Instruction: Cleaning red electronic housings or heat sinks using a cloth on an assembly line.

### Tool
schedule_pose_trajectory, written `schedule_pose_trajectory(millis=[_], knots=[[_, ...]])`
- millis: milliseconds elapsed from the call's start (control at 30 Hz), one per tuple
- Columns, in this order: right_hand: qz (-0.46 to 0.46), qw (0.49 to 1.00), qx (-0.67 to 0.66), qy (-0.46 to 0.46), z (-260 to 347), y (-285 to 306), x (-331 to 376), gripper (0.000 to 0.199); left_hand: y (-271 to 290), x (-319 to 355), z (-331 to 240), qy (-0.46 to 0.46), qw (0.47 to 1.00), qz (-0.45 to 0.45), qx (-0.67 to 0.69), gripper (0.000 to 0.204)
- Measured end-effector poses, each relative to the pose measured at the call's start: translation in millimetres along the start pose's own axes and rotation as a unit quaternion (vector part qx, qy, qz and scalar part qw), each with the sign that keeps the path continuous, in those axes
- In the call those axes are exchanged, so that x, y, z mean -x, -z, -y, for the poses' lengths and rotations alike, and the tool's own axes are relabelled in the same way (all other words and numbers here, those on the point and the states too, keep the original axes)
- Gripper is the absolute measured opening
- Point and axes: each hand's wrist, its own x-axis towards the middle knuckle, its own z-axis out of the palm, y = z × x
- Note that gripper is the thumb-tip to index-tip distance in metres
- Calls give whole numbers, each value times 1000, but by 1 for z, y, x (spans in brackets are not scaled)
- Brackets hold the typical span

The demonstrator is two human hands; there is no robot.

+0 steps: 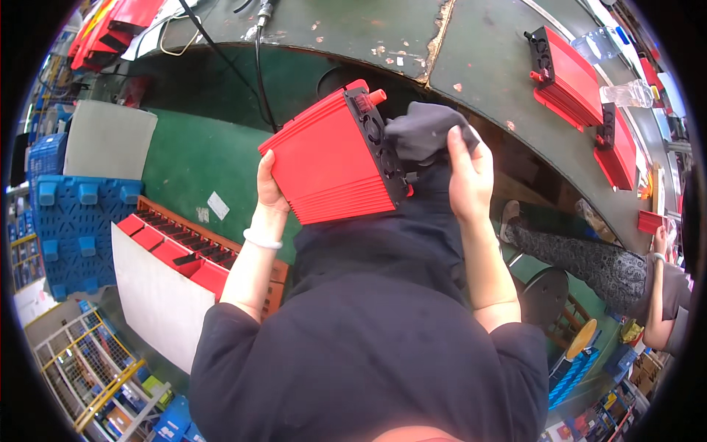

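A red power inverter (331,162) with a ribbed case is held up in front of my body, tilted. Its black end panel, with two fans and a red terminal, faces right. My left hand (272,184) grips its left edge, the thumb lying on the upper face and the other fingers hidden beneath. In my right hand (471,173) a dark grey cloth (426,131) is pinched between thumb and fingers. The cloth hangs beside the fan panel; whether it touches the panel I cannot tell.
Ahead runs a worn green workbench (353,33), more red inverters (567,77) and clear bottles (626,94) on its right part. At my left stands a crate of red units (177,254) by a blue plastic pallet (85,228). Another person (626,272) sits at right, near a stool (545,295).
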Motion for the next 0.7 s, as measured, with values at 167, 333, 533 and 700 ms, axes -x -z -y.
schedule_pose_trajectory(millis=[167,333,533,700], knots=[[69,869,396,288,6,-23,11,26,-8,-1,3,-13,999,-23,-19,62],[65,799,488,346,12,-37,3,31,-22,0,0,-22,998,-51,-2,57],[37,834,426,348,-13,-33,-7,29,-37,5,5,-68,992,-95,-41,56],[98,811,414,402,-7,-36,-9,15,-34,7,-2,-86,993,-72,-39,57]])
